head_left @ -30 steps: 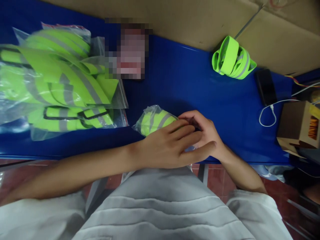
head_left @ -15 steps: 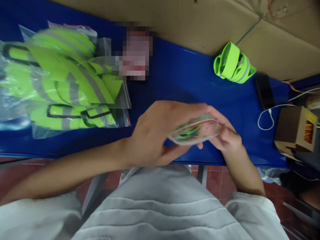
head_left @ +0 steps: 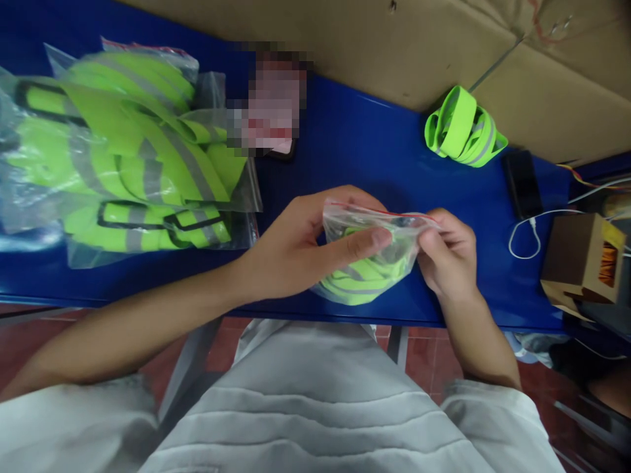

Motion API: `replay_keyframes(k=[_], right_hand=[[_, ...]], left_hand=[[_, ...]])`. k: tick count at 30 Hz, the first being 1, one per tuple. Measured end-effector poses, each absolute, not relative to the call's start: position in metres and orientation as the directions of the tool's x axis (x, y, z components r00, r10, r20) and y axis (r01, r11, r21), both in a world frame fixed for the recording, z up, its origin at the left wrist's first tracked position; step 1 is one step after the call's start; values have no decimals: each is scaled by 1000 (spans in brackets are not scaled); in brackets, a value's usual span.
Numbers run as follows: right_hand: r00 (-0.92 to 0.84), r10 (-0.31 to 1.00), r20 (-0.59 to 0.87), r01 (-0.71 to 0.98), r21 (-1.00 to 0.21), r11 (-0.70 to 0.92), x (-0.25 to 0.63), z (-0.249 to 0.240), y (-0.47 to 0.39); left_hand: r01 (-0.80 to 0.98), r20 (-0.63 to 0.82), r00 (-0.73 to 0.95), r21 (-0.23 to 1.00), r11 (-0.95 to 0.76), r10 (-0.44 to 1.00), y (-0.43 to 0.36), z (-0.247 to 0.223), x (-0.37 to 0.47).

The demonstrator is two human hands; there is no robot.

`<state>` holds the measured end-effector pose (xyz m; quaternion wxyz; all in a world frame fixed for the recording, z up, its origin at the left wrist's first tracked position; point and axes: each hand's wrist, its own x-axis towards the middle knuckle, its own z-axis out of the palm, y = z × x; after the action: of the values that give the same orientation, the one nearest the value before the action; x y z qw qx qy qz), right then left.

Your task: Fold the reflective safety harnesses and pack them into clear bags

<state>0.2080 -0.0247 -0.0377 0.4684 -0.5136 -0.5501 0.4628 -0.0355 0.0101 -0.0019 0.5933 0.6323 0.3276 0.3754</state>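
Note:
A clear zip bag with a red seal line hangs between my hands, just over the table's front edge. Inside it lies a coiled neon-yellow reflective strap with a grey stripe. My left hand grips the bag from the left, thumb across its front and fingers behind, where they are partly hidden. At the bag's top right corner, my right hand pinches the zip edge between thumb and fingers. Another neon strap, rolled up and unbagged, sits farther back on the table.
Several bagged neon straps are piled at the left of the blue table. A blurred-out item lies beside them. At the right are a black phone, a white cable and a cardboard box. Brown cardboard borders the back.
The bag's mouth, held wide before, is now drawn flat, and the bag has turned to show the strap inside. My left thumb has come across its front; my right hand now pinches the corner.

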Motion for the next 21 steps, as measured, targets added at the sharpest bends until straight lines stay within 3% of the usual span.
replay_keyframes(k=[2,6,12,21], right_hand=[[-6,1000,23,171,-985,23,204,-38,-19],[45,996,78,266,-962,63,200,-35,-12],[45,996,74,236,-970,61,209,-33,-14],[-10,990,138,252,-958,136,212,-28,-18]], left_hand=[[24,15,489,999,-30,872,16,-9,-34],[78,46,408,993,-85,912,23,-26,-32],[126,78,389,983,-137,918,26,-28,-31],[78,23,426,995,-62,905,26,-28,-30]])
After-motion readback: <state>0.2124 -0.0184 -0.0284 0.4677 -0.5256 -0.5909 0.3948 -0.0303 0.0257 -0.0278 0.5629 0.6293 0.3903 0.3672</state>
